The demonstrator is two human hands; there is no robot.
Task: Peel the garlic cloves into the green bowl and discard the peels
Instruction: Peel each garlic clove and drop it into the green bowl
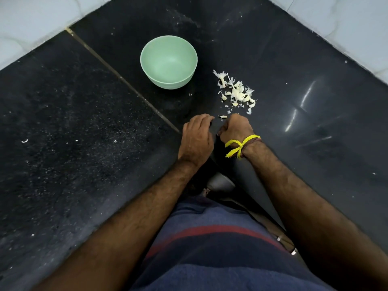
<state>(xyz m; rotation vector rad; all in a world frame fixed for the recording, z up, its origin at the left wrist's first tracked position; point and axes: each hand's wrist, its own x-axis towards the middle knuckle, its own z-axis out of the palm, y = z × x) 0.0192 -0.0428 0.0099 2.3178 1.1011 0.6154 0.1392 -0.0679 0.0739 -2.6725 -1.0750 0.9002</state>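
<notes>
Papery, featherlight peels (236,92) tear easily, so pinch edges; your left hand (196,139) and right hand (236,128) curl, contents hidden.

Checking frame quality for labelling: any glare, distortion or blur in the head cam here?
Head view: streaks of glare on the polished black counter at the right; wide-angle bending curves the counter's edges near the corners; the green bowl and garlic pile are evenly lit and sharp; the left hand and right hand are slightly soft, what their fingers hold hidden.
</notes>
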